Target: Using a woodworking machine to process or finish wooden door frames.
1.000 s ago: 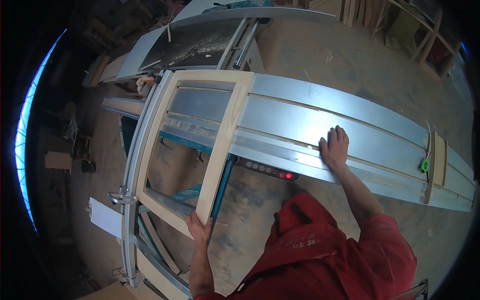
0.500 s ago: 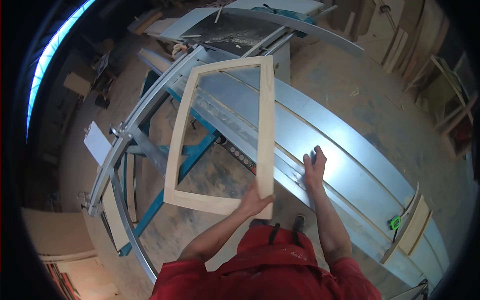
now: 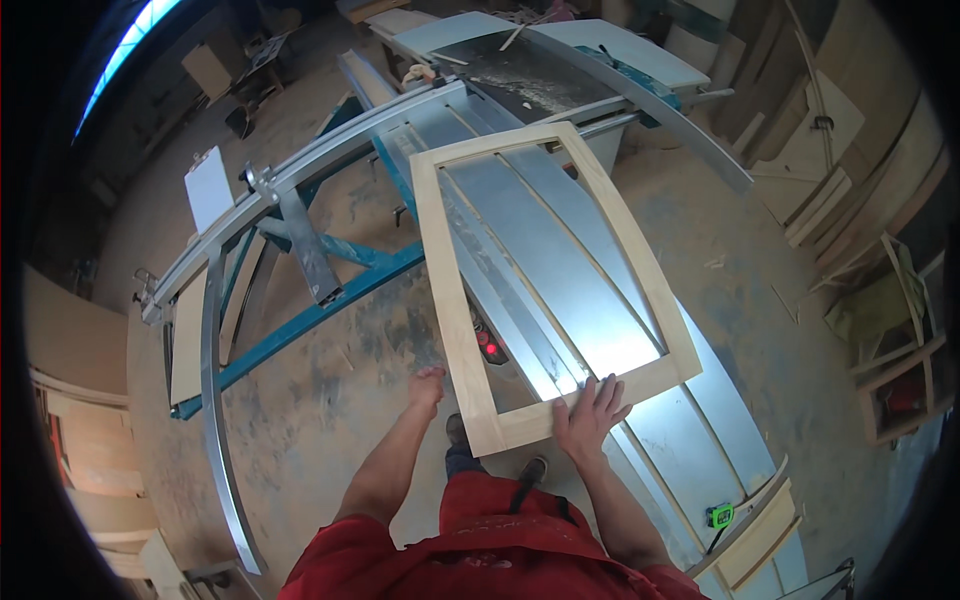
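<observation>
A pale wooden frame point(image 3: 452, 310) with a large opening lies across the silver sliding table point(image 3: 560, 260), its left side reaching out past the table's edge. My right hand point(image 3: 588, 418) rests on the frame's near rail, fingers spread over the top of the wood. To the left of the frame, apart from it, my left hand point(image 3: 427, 388) is closed with nothing visible in it. Through the opening the grooves of the metal table show, along with a red light point(image 3: 490, 349) near the table's edge.
A green tape measure point(image 3: 719, 516) and curved wooden strips point(image 3: 762, 535) lie on the table's near right end. Left, a metal fence rail point(image 3: 300, 165) on teal supports point(image 3: 320, 325) carries a white clipboard point(image 3: 209, 192). A dark saw table point(image 3: 530, 75) stands behind; wooden panels point(image 3: 850, 150) lean far right.
The wooden frame has moved right over the metal table and turned. My left hand has let go of it and drawn left; my right hand now lies on its near rail.
</observation>
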Tool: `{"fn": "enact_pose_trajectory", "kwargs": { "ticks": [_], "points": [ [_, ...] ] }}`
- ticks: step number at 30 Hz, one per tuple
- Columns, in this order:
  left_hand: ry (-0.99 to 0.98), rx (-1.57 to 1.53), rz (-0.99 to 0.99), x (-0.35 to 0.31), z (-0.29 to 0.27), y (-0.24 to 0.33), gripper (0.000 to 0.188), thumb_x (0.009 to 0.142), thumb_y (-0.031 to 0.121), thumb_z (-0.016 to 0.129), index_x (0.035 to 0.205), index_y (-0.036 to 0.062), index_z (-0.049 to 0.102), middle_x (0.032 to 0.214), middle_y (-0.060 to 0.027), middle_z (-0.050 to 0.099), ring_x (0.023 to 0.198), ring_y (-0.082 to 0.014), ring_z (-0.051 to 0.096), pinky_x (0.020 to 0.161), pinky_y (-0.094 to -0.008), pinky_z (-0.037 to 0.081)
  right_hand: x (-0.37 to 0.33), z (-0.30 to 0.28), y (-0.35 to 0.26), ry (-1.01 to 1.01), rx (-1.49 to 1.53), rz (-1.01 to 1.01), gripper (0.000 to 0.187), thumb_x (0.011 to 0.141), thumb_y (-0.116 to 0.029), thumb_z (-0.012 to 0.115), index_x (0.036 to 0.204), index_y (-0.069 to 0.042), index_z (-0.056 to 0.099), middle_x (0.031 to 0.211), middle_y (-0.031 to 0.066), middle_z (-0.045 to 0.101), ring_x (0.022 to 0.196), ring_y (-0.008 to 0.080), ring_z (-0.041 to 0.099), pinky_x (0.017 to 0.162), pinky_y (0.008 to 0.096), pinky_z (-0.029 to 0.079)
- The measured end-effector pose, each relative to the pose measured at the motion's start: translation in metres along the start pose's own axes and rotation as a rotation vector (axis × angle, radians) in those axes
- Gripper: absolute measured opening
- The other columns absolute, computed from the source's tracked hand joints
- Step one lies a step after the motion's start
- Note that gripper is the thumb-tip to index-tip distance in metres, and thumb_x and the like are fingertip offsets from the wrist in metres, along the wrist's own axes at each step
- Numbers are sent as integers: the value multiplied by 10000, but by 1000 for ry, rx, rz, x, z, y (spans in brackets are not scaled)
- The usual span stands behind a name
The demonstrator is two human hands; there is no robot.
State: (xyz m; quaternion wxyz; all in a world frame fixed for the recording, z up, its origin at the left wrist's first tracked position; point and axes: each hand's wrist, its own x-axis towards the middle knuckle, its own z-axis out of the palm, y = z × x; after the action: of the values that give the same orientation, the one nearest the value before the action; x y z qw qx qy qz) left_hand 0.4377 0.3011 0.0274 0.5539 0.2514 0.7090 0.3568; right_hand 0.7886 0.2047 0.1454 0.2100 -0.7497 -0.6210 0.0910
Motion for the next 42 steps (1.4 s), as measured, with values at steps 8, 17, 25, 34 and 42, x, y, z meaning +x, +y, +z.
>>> {"fn": "enact_pose_trajectory", "kwargs": {
  "ticks": [8,17,25,34,42],
  "points": [
    [27,-111,237,-9,30,19,460,1022,459,719,1140,15,703,940,-78,731,782,-174,692,693,-337,559,25,9,-34,-57,-190,-30,657,957,-539,624,1425,-78,604,1652,396,262,1565,611,140,1140,859,84],
    [-214,-278,23,76,5,79,485,1033,476,703,1121,0,728,974,-88,758,869,-175,695,808,-343,560,13,36,-78,-124,-246,-4,655,952,-567,626,1416,-106,620,1658,393,260,1568,605,140,1152,850,89],
    [-377,-290,-124,25,-46,-6,487,1010,493,732,1159,30,712,1046,-88,745,924,-169,693,781,-355,561,63,46,-43,-159,-339,-145,852,907,-564,677,1531,-12,497,1684,406,197,1556,615,159,1235,748,119],
    [-283,-779,-437,69,-249,62,540,1044,453,683,1392,55,574,1338,-137,672,1177,-257,685,974,-402,571,106,122,-151,159,-474,319,625,945,-410,694,1419,-28,555,1447,403,441,1356,570,408,1113,655,370],
    [-771,102,-388,117,-347,100,327,1062,378,664,1134,72,752,1047,-92,765,1002,-262,736,862,-384,564,194,164,-194,253,-526,259,309,1030,-317,643,1090,-16,606,981,275,606,970,471,547,893,609,437]
  ]
}}
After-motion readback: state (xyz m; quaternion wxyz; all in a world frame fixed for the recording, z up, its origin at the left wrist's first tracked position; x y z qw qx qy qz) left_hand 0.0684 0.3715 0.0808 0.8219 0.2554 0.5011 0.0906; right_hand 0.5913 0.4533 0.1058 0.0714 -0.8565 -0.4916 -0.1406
